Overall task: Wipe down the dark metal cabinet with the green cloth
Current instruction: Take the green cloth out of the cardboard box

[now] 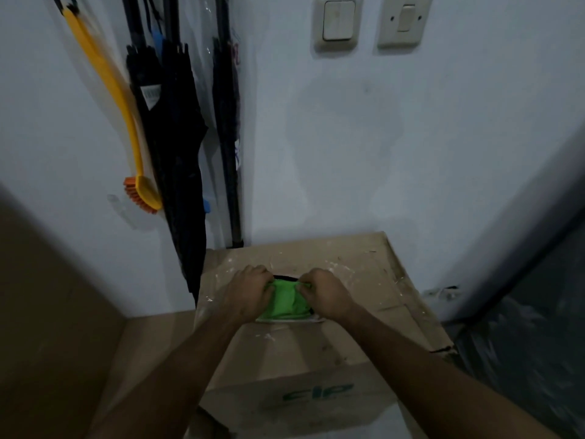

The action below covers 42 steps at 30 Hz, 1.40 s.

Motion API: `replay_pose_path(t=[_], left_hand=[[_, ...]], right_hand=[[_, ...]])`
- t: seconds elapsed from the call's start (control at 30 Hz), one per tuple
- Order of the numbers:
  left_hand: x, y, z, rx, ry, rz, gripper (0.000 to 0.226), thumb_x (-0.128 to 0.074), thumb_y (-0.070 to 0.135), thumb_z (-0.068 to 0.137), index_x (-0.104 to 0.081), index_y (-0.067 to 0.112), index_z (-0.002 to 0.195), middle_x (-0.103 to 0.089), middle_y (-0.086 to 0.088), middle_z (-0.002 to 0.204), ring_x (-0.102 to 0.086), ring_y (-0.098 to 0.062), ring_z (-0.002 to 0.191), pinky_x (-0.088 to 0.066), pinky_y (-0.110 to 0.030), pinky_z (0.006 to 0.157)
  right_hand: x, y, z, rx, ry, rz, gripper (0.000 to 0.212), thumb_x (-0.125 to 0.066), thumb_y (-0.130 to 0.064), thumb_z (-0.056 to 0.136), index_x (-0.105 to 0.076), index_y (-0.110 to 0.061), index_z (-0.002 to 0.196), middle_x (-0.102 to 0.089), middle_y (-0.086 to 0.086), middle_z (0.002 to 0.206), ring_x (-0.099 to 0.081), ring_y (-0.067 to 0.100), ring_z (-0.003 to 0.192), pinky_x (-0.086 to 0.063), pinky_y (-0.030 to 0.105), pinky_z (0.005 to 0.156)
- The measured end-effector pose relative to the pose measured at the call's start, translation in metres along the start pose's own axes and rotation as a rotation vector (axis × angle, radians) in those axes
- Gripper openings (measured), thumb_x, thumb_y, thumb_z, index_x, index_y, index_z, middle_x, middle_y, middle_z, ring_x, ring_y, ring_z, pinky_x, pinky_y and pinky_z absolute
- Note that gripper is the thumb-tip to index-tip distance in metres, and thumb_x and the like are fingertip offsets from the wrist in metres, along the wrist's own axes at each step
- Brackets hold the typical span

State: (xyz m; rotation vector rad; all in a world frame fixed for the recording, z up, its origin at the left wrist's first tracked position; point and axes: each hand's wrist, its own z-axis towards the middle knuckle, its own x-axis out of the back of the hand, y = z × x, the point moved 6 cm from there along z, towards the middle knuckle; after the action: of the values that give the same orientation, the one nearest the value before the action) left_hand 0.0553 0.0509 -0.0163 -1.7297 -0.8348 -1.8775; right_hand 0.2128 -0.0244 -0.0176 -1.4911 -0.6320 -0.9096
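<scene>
My left hand [250, 288] and right hand [326, 293] each pinch the bunched bright-green cloth [289, 301] over the stained cardboard box [348, 337]. Risk: a loose pinch drops it (box surface is dirty).

2 bare forearms and hands [285, 296], seemingly no sleeves visible.

Green cloth [289, 301]: bright green, bunched and creased, lying on top of a cardboard box [348, 274], pinched at both sides between the two hands.
</scene>
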Motion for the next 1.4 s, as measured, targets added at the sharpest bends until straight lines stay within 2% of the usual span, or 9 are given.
replay_pose_path(t=[0.2, 0.3, 0.47, 0.6, 0.7, 0.87, 1.0, 1.17, 1.4], left_hand=[[0.019, -0.003, 0.0, 0.068, 0.039, -0.296, 0.05, -0.033, 0.069, 0.087, -0.049, 0.025, 0.103, -0.06, 0.002, 0.091, -0.056, -0.027, 0.097, -0.035, -0.038, 0.084], [0.031, -0.009, 0.001, 0.152, 0.008, -0.738, 0.065, -0.055, 0.092, 0.072, -0.047, 0.034, 0.102, -0.064, 0.004, 0.094, -0.066, -0.016, 0.087, -0.049, -0.032, 0.071], [0.058, -0.006, 0.007, 0.141, -0.039, -1.109, 0.078, -0.093, 0.067, 0.053, -0.063, 0.023, 0.111, -0.075, 0.007, 0.102, -0.073, -0.004, 0.094, -0.059, -0.022, 0.072], [0.079, -0.003, 0.015, 0.234, -0.021, -1.351, 0.012, -0.077, 0.032, 0.09, -0.076, 0.021, 0.093, -0.076, -0.003, 0.089, -0.072, -0.022, 0.088, -0.058, -0.03, 0.07], [0.085, 0.009, 0.017, 0.336, -0.102, -1.512, 0.03, -0.059, 0.039, 0.103, -0.078, 0.017, 0.111, -0.077, -0.013, 0.112, -0.073, -0.027, 0.098, -0.059, -0.038, 0.083], [0.097, 0.034, 0.006, 0.181, -0.336, -1.785, 0.049, -0.069, 0.042, 0.096, -0.068, 0.011, 0.134, -0.068, -0.017, 0.136, -0.067, -0.031, 0.124, -0.057, -0.045, 0.1], [0.102, 0.051, 0.01, 0.124, -0.267, -1.736, 0.046, -0.078, 0.01, 0.079, -0.069, 0.006, 0.125, -0.07, -0.019, 0.13, -0.072, -0.031, 0.114, -0.063, -0.037, 0.086], [0.108, 0.079, 0.025, 0.161, -0.144, -1.496, 0.045, -0.067, 0.047, 0.09, -0.074, 0.01, 0.114, -0.079, -0.009, 0.112, -0.077, -0.024, 0.1, -0.063, -0.033, 0.074], [0.111, 0.181, 0.047, 0.153, -0.04, -1.316, 0.06, -0.059, 0.063, 0.096, -0.08, 0.008, 0.093, -0.081, -0.006, 0.094, -0.078, -0.021, 0.095, -0.057, -0.031, 0.081]], right_hand=[[0.027, -0.017, 0.006, 0.005, 0.129, 0.221, 0.018, -0.052, -0.021, 0.104, -0.06, -0.005, 0.103, -0.067, 0.018, 0.093, -0.063, 0.033, 0.085, -0.048, 0.041, 0.071], [0.044, -0.021, 0.009, -0.01, 0.205, 0.3, 0.019, -0.05, -0.021, 0.106, -0.059, -0.004, 0.105, -0.064, 0.013, 0.092, -0.061, 0.029, 0.083, -0.045, 0.037, 0.069], [0.074, -0.025, 0.012, -0.059, 0.266, 0.502, 0.018, -0.05, -0.021, 0.106, -0.06, -0.006, 0.105, -0.066, 0.013, 0.093, -0.063, 0.024, 0.082, -0.051, 0.037, 0.07], [0.094, -0.031, 0.002, -0.213, 0.184, 0.858, 0.024, -0.052, -0.038, 0.105, -0.06, -0.016, 0.113, -0.069, 0.017, 0.106, -0.069, 0.023, 0.083, -0.055, 0.029, 0.061], [0.101, -0.041, -0.011, -0.335, 0.032, 1.121, 0.046, -0.068, -0.049, 0.093, -0.063, -0.012, 0.119, -0.072, 0.013, 0.113, -0.073, 0.028, 0.098, -0.062, 0.043, 0.075], [0.116, -0.042, -0.039, -0.276, -0.141, 1.21, 0.038, -0.077, -0.018, 0.088, -0.065, -0.012, 0.124, -0.074, 0.011, 0.113, -0.074, 0.026, 0.097, -0.06, 0.036, 0.065], [0.125, -0.026, -0.05, -0.311, 0.004, 1.162, 0.024, -0.069, -0.022, 0.096, -0.072, -0.006, 0.114, -0.076, 0.014, 0.109, -0.075, 0.026, 0.092, -0.061, 0.038, 0.065], [0.149, 0.0, -0.072, -0.369, 0.19, 1.169, 0.047, -0.06, -0.046, 0.099, -0.071, -0.005, 0.12, -0.076, 0.01, 0.111, -0.074, 0.025, 0.104, -0.056, 0.046, 0.098], [0.195, 0.051, -0.138, -0.308, 0.251, 1.227, 0.042, -0.072, -0.032, 0.089, -0.071, 0.0, 0.117, -0.074, 0.019, 0.113, -0.073, 0.031, 0.103, -0.06, 0.038, 0.086]])
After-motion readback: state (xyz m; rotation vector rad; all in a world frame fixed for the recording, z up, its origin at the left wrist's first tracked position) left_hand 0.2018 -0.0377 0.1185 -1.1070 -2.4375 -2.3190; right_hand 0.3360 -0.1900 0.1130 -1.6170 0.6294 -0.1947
